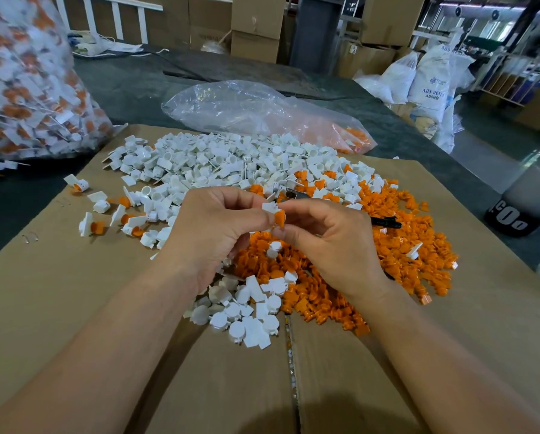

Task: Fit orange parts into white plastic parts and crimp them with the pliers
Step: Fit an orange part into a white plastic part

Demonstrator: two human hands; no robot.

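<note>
Pinched together over the cardboard [74, 292].
My left hand [218, 227] pinches a white part [269, 207]; my right hand [331, 242], fingers curled, pinches an orange part [280, 219] touching it.

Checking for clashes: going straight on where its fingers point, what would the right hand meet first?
Probably the left hand: the right hand points left at it, with only the orange part and white part between.
</note>
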